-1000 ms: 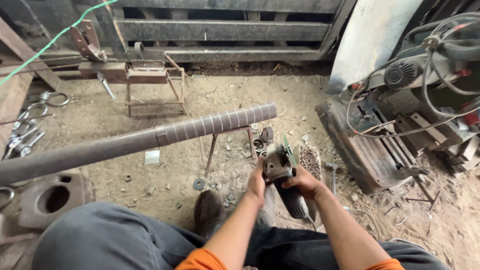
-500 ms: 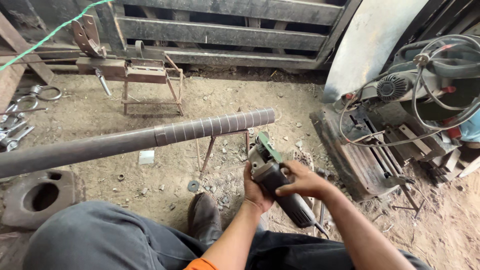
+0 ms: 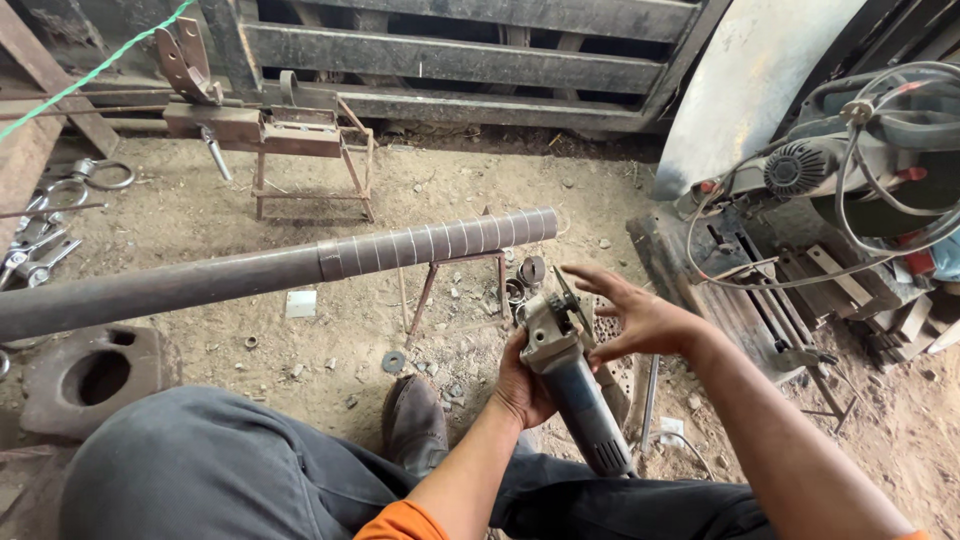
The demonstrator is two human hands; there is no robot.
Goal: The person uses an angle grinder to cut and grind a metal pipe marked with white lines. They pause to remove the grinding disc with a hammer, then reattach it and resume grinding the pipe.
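1. Left hand clenches the grey metal-headed angle grinder from below, above the dirt floor.
2. Right hand, released with fingers spread, hovers beside the grinder's disc, possibly brushing it.

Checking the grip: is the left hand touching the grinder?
Touching. The head view shows the left hand wrapped around the grinder body from below, fingers pressed against it just behind the head. The right hand is open beside the disc.
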